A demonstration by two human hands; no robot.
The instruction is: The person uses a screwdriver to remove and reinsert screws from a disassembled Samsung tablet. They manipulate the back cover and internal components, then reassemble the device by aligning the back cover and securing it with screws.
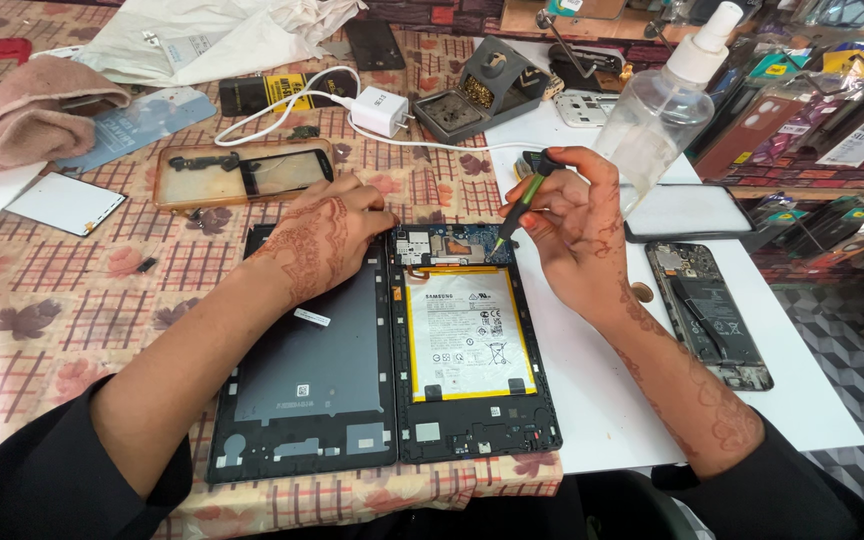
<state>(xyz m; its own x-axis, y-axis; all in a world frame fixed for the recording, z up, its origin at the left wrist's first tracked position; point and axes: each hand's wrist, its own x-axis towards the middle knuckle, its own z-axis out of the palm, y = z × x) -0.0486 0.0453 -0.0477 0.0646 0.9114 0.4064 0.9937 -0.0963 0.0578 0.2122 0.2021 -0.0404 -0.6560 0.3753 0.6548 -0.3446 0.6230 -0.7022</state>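
Observation:
An opened tablet (472, 345) lies in front of me, its white battery and blue circuit board exposed. Its dark back cover (307, 365) lies flat just to the left. My right hand (577, 225) grips a green-and-black screwdriver (524, 205) whose tip touches the board near the tablet's top right corner. My left hand (322, 235) rests on the top edge of the back cover, fingertips pressing at the tablet's top left corner.
An opened phone (709, 315) and a dark screen panel (687, 212) lie to the right on a white mat. A spray bottle (667, 100), a soldering stand (482, 90), a white charger (377, 110), a clear phone case (242, 172) and a pink cloth (22, 115) sit behind.

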